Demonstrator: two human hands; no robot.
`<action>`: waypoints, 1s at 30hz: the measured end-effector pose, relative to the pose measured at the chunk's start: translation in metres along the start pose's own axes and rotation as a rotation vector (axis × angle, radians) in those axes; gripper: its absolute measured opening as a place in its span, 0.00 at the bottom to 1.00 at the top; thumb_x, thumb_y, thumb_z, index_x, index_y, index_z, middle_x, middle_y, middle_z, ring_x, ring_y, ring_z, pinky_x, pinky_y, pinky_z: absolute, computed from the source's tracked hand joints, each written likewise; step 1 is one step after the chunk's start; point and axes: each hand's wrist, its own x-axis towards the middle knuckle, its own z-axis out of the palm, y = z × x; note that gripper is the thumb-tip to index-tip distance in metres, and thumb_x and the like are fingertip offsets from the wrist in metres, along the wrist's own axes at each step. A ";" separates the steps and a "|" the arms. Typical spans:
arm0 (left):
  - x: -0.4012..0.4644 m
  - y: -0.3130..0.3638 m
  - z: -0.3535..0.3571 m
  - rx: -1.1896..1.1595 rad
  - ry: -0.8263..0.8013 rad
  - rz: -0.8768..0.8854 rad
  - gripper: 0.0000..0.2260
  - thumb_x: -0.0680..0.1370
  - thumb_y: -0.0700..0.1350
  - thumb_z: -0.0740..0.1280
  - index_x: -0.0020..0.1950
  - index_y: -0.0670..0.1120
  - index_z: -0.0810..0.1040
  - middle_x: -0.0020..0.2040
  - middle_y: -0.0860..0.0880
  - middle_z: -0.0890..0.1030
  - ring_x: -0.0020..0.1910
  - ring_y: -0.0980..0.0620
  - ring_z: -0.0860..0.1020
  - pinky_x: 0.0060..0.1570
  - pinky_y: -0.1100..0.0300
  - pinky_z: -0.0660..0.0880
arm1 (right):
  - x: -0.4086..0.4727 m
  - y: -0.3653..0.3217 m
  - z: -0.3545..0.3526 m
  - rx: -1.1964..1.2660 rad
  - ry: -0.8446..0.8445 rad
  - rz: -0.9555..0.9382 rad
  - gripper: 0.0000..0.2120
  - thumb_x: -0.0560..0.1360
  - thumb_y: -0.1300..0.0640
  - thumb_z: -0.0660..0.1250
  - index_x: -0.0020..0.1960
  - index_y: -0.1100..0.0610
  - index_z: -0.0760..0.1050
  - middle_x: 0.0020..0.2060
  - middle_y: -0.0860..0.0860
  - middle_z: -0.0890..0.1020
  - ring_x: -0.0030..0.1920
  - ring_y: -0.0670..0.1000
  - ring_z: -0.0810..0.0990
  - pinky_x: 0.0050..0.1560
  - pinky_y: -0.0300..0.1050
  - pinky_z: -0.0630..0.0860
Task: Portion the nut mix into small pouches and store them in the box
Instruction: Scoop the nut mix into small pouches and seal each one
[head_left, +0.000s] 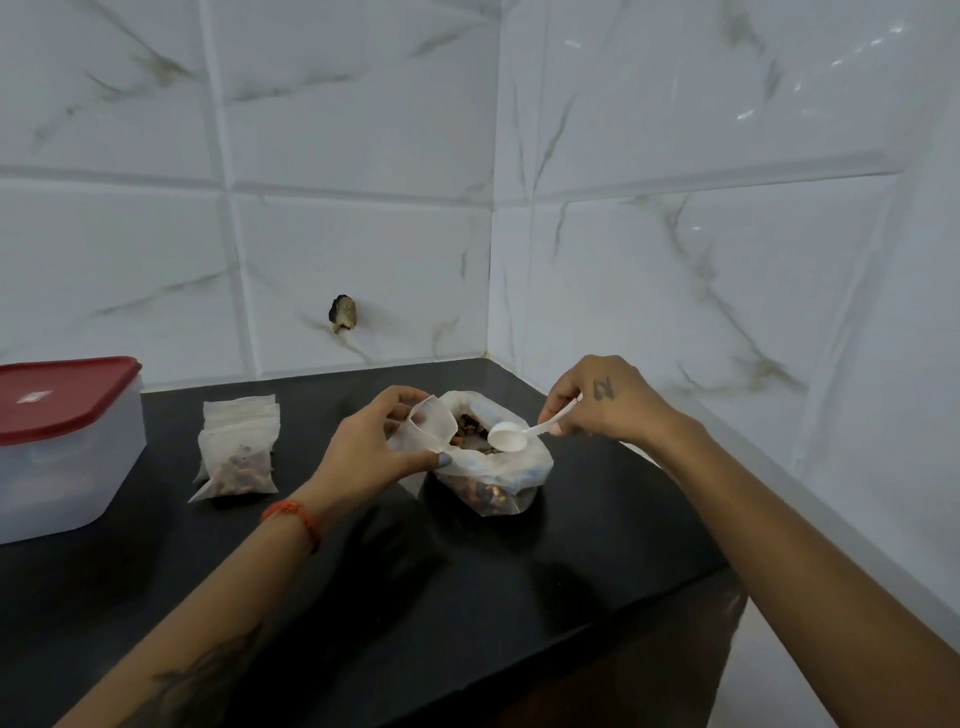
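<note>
Two hands work over the open bag (493, 467) of nut mix, which sits on the black counter (415, 597) near the tiled corner. Taking the bag as the landmark: the left hand (374, 452) is at its left edge, thumb and fingers curled round a small empty pouch (432, 423) that is held open with its mouth facing the bag's opening. The right hand (597, 402) is just to the right of the bag and a little above it, pinching the handle of a white plastic spoon (511, 436). The spoon's bowl hangs over the bag's mouth, just beside the pouch, and looks empty. The hands are apart, one on each side of the bag, each closed on its own thing.

Inside the bag, dark brown nut mix (470, 423) shows through the opening and again through the clear plastic at the bottom front.

Left of the bag, apart from it, lies a small stack of pouches (239, 447); the front one holds a portion of dark mix in its lower half, and the ones behind it look flat, though their contents cannot be told. Farther left still, at the counter's edge of view, stands the clear plastic box (62, 467) with its red lid (62, 395) on.

An orange thread band (296, 517) circles the left wrist. On the wall (363, 234) behind the bag and to its left, a dark broken patch (343, 313) marks one white marbled tile.
</note>
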 end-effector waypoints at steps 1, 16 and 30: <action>-0.001 -0.001 0.003 -0.023 0.004 -0.010 0.26 0.65 0.49 0.78 0.60 0.55 0.73 0.54 0.54 0.79 0.52 0.56 0.77 0.49 0.64 0.74 | -0.002 -0.002 -0.002 -0.043 -0.027 -0.016 0.08 0.68 0.63 0.73 0.45 0.53 0.85 0.28 0.41 0.75 0.30 0.41 0.72 0.31 0.33 0.66; 0.004 -0.011 0.007 -0.162 -0.020 -0.084 0.24 0.65 0.49 0.78 0.59 0.55 0.75 0.52 0.53 0.80 0.50 0.54 0.80 0.49 0.63 0.77 | 0.008 -0.029 0.041 -0.444 0.037 -0.081 0.11 0.74 0.59 0.67 0.53 0.50 0.83 0.46 0.52 0.83 0.47 0.53 0.80 0.42 0.40 0.71; 0.008 -0.012 0.001 -0.197 0.025 -0.143 0.23 0.66 0.47 0.78 0.57 0.54 0.75 0.52 0.52 0.80 0.50 0.53 0.80 0.50 0.59 0.77 | 0.034 -0.009 0.051 -0.164 0.204 0.008 0.12 0.74 0.61 0.64 0.48 0.50 0.84 0.43 0.50 0.84 0.43 0.51 0.80 0.41 0.39 0.73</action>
